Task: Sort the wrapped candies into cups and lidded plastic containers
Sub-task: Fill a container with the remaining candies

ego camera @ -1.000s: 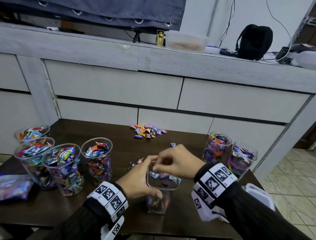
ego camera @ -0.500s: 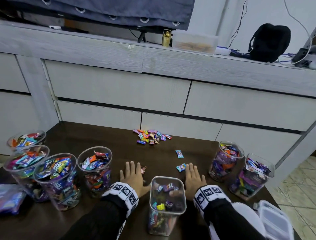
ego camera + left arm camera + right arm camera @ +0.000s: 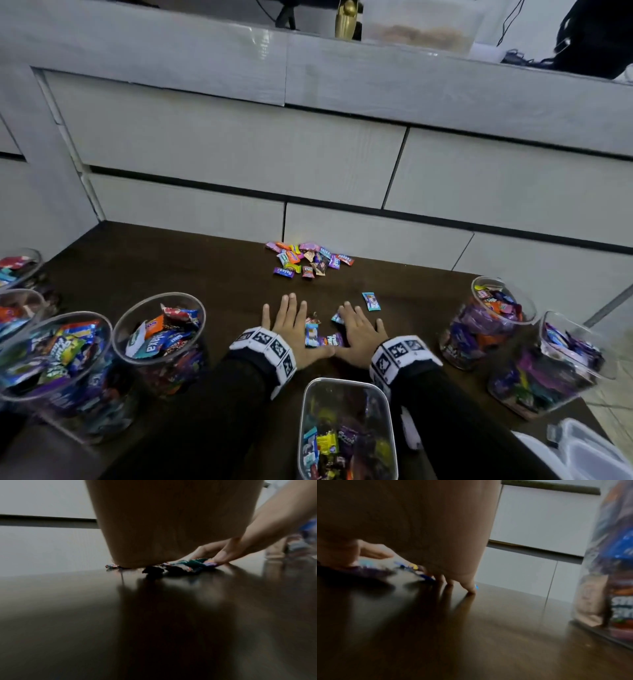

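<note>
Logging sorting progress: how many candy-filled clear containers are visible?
7: four cups on the left, two cut by the frame edge; two on the right; one rectangular container in front. Others may sit out of frame.

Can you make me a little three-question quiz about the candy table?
1. True or false: both hands lie flat on the table.
2. Where is the lone blue candy? A) in a cup B) on the table beyond the right hand
3. Fill in: a few candies lie ___ the left hand and the right hand.

Key: 1 true; 2 B; 3 between.
</note>
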Motion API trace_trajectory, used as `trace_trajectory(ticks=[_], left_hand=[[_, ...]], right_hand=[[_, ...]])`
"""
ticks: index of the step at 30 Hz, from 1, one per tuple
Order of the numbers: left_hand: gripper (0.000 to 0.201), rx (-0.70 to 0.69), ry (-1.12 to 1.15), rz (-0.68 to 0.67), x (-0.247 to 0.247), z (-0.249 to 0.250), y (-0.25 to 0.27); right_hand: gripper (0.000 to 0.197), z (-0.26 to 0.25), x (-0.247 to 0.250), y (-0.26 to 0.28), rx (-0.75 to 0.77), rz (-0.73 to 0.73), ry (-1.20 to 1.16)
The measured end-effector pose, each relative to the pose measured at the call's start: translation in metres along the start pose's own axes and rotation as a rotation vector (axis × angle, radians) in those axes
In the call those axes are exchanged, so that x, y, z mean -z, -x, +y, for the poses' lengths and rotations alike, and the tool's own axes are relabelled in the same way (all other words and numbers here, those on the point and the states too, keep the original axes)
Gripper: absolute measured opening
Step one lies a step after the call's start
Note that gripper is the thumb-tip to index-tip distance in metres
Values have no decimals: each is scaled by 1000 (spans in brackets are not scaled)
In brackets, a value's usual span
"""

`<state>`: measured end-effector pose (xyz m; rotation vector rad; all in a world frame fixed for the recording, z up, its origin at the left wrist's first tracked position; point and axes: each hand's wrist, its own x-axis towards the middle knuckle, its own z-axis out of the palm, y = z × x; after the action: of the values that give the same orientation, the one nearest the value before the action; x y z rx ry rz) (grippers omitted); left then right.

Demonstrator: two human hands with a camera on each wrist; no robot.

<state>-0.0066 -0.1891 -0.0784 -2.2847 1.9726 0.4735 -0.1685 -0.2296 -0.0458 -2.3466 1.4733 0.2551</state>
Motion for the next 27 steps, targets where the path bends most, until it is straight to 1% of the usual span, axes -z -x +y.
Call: trace_trajectory(ticks=[2,3,4,6,8,12,15,19,23,27], left_hand=[[111,11,114,43,18,3,-11],[108,32,191,87,29,2,-17],[104,67,260,132,42,0,-24],[99,158,336,184,64,-6,-40],[92,225,331,183,81,-11,-59],[77,262,257,196,97,-19,-90],[70,265,231,183,101,-25,-110],[73,235,174,165,89,-28,-133],[82,237,218,184,71,-23,-147],[74,196,155,143,66,-27,-152]], right_hand=[[74,1,17,-8,23,63,-57],[69,2,29,-13,42,97,-70],[68,3,41,-19,53,122,-73],[71,5,62,-33,51,157,-55],[77,5,74,-54,36,167,-33],[86,1,82,-98,43,132,-10],[86,0,82,-126,90,141,97],[81,-7,76,-154,167,222,238],[74,-15,60,-171,182,258,265],[69,-20,49,-172,171,279,239]])
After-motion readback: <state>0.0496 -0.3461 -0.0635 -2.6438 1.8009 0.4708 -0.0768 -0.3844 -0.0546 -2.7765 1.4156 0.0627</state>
